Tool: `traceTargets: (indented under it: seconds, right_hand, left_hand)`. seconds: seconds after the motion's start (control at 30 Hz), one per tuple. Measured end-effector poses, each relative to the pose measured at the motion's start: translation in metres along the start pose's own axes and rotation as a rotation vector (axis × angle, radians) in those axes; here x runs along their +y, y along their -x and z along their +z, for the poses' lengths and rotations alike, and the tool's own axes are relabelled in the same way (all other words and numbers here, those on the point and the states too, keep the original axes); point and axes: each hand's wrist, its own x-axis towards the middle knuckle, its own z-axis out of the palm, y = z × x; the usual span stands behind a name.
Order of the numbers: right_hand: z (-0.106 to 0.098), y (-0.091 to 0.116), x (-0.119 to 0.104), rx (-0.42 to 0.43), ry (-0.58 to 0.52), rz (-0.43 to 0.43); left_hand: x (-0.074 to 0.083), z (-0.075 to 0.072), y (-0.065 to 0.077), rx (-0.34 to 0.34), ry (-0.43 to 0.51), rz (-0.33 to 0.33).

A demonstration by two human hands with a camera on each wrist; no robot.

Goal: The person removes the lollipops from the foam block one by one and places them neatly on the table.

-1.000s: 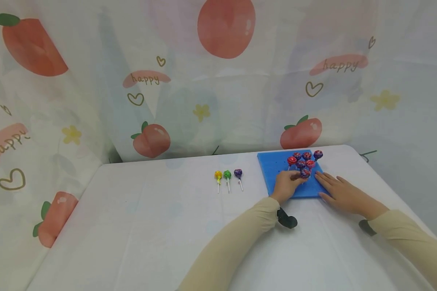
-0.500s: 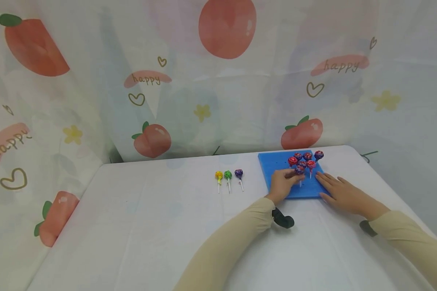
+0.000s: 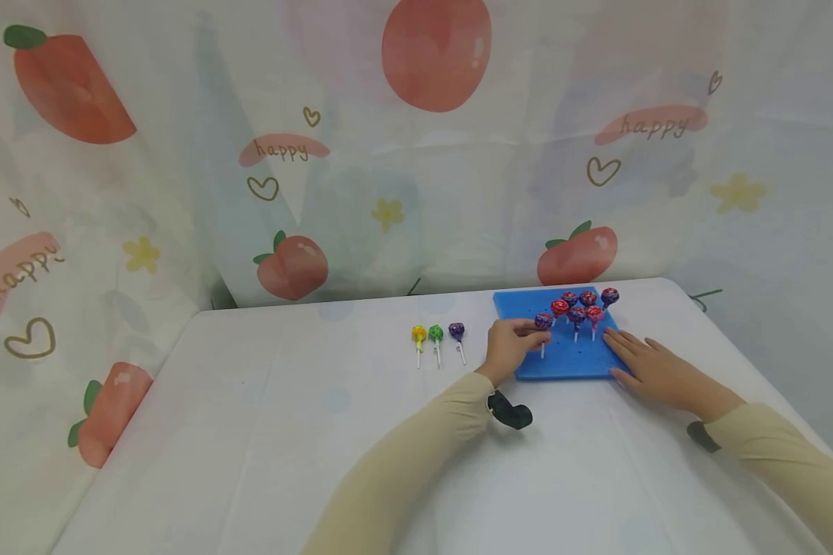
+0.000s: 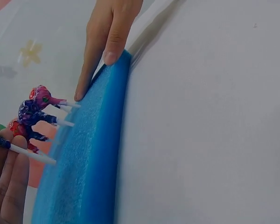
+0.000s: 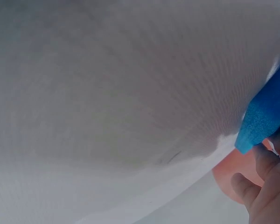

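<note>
In the head view my left hand (image 3: 510,347) pinches a dark purple wrapped lollipop (image 3: 544,321) upright over the left part of a blue foam board (image 3: 562,366). Its white stick (image 4: 33,155) points at the board in the left wrist view; whether the tip touches the foam I cannot tell. Several red, pink and purple lollipops (image 3: 577,315) stand stuck in the board, towards its back right. With fingers stretched out, my right hand (image 3: 655,372) rests on the board's right edge. The right wrist view catches its fingers against the board's corner (image 5: 256,123).
A yellow lollipop (image 3: 419,334), a green lollipop (image 3: 436,333) and a purple lollipop (image 3: 456,331) lie in a row left of the board on the white tablecloth (image 3: 284,416). Small holes dot the board. A printed curtain (image 3: 416,193) hangs behind the table.
My left hand has carried the purple lollipop leftward across the board, away from the standing group. My right hand has stayed on the board's edge.
</note>
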Motion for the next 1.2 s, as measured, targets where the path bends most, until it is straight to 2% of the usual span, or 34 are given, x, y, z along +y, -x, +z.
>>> traceTargets:
  seconds: [0.33, 0.57, 0.97, 1.03, 1.2]
  right_hand:
    - [0.002, 0.000, 0.001, 0.004, -0.014, -0.010]
    - [0.001, 0.000, 0.003, 0.007, -0.023, -0.009]
    - [0.001, -0.001, 0.001, 0.001, -0.020, -0.007]
    - [0.000, -0.001, 0.001, 0.000, -0.020, -0.008]
    - [-0.001, -0.001, 0.001, 0.004, -0.005, -0.017]
  left_hand:
    - [0.007, -0.036, 0.008, 0.006, 0.061, -0.049]
    - [0.007, -0.058, 0.010, 0.032, 0.047, -0.058]
    - [0.009, -0.087, 0.016, 0.053, 0.064, -0.060]
    - [0.013, -0.090, 0.020, 0.059, 0.065, -0.072]
    - [0.010, -0.099, 0.021, 0.071, 0.072, -0.070]
